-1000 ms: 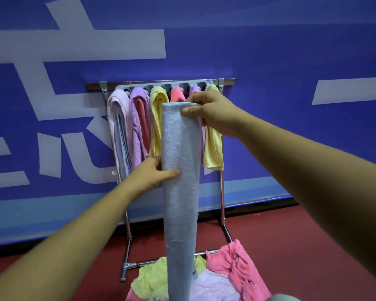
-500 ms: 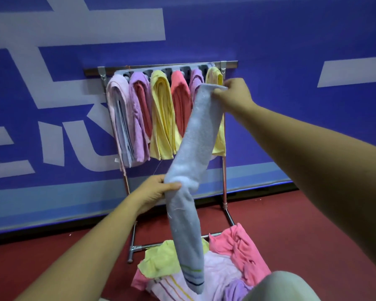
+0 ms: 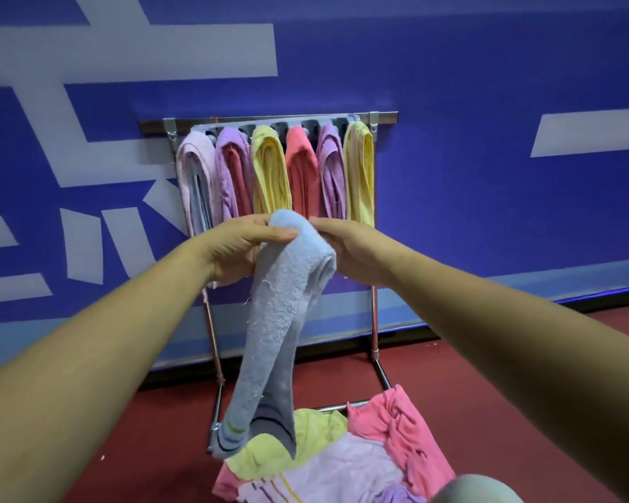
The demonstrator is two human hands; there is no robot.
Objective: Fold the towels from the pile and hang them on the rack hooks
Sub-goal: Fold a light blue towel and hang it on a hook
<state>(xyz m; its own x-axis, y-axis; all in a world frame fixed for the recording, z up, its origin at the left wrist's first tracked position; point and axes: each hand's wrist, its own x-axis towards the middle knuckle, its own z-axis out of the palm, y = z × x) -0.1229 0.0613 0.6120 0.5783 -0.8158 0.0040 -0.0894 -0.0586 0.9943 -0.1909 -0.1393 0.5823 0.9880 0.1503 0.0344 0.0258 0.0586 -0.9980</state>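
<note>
**Blue wall bay: one more towel folded in hand, not yet hung**

Blue wall [image 3: 451, 67] with white lettering stands behind a metal rack [image 3: 269, 119] on a red floor [image 3: 487, 357]. Six bundles hang in a row from the rack hooks: pale pink towel [image 3: 193, 168], purple towel [image 3: 229, 165], yellow towel [image 3: 269, 168], coral towel [image 3: 302, 168], second purple towel [image 3: 329, 165], and second yellow towel [image 3: 358, 168] at far right. No bare hook can be made out from this view. At least two bundles appear to hold another towel inside.

Progress, as judged: hanging is well advanced but not finished. A pile [image 3: 342, 459] of pink, yellow-green, lilac and striped towels lies near the camera, unfolded.

Item in hand: light blue towel [image 3: 280, 303], doubled over, fold uppermost. Its striped ends dangle down to the pile; whether they touch it cannot be told. It is held in front of the hung row, below the hooks and on none of them.

Left hand [image 3: 240, 245] pinches the fold from the left, thumb on top. Right hand [image 3: 345, 245] grips the fold's right side, fingers curled on the cloth. The hands sit close on either side of the fold
</note>
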